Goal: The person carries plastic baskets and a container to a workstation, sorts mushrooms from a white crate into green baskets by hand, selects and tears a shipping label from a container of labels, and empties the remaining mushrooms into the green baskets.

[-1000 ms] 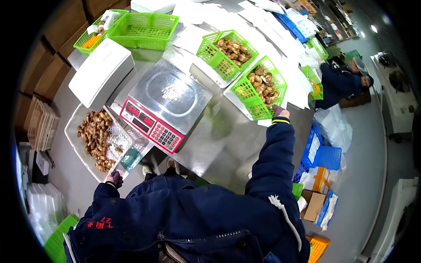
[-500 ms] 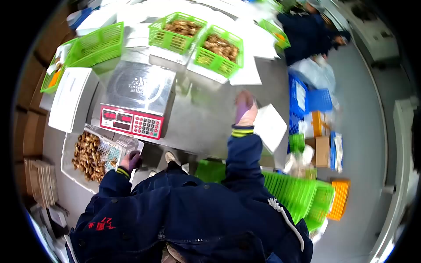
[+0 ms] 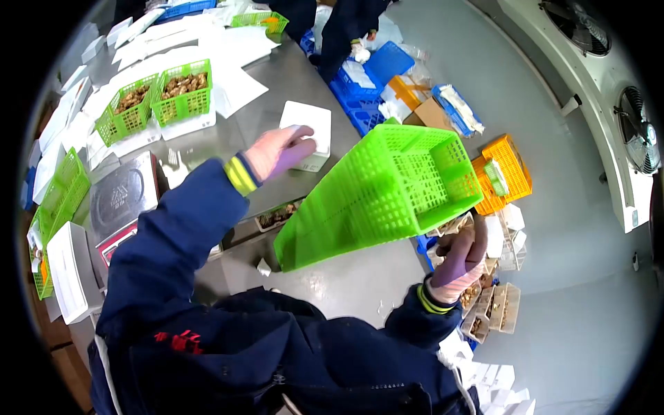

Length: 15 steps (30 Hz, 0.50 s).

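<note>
A nested stack of bright green baskets (image 3: pixel 353 190) stands in front of the person, beside the edge of the tabletop (image 3: pixel 242 131), with the mouth of its top basket facing right and up. The right hand (image 3: pixel 458 259) is at the lower right corner of that top basket, fingers curled; whether its grip has closed on the rim, I cannot tell. The left hand (image 3: pixel 283 150) is over a small white box (image 3: pixel 312 124) on the tabletop, its grip loosely open with a gap between thumb and fingers; contact with the box is unclear. Farther along the tabletop, two smaller green baskets (image 3: pixel 181 107) of brown pieces (image 3: pixel 185 84) stand side by side on white supports, near white sheets (image 3: pixel 238 93). A scale (image 3: pixel 123 190) and a larger white box (image 3: pixel 68 266) lie toward the left. Beyond the stack, orange crates (image 3: pixel 508 166) and a blue crate (image 3: pixel 356 79) are on the floor (image 3: pixel 553 256), and a dark-clothed co-worker (image 3: pixel 342 31) stands near the blue crate.
</note>
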{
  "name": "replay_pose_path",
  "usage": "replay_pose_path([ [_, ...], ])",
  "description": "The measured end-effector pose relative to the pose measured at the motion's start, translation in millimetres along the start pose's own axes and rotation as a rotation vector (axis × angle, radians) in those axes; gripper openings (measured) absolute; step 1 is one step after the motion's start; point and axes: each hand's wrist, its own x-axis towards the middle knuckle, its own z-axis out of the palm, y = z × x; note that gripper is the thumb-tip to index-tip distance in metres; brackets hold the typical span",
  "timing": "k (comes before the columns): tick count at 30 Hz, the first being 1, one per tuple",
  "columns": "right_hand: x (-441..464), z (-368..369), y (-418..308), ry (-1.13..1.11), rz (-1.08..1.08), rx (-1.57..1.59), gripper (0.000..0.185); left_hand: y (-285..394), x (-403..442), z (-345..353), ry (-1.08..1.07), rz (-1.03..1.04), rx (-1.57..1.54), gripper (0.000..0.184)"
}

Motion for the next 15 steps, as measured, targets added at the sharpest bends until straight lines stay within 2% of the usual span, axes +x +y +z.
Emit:
replay_pose_path([
  [2,37,-28,47,0.006,0.169,-0.066,0.048,28,54,22,0.009,0.147,0.159,0.033],
  [4,59,-37,84,-0.156,0.333,-0.153,0.055,53,106,43,-0.081,0.223,0.33,0.035],
  [6,66,-36,98,-0.259,0.394,-0.011,0.059,61,146,76,-0.134,0.176,0.548,0.036],
  [8,75,-36,99,-0.298,0.417,0.009,0.064,75,172,96,-0.369,0.119,0.833,0.036],
  [12,97,-44,95,-0.436,0.546,0.038,0.069,118,170,114,-0.458,-0.078,1.149,0.019],
  [13,103,-44,91,-0.498,0.585,0.041,0.07,110,177,121,-0.461,-0.101,1.205,0.013],
  [14,108,-44,87,-0.567,0.623,0.04,0.071,101,178,124,-0.464,-0.119,1.206,0.013],
  [15,112,-44,84,-0.6,0.64,0.039,0.071,90,176,123,-0.382,-0.009,1.157,0.012],
])
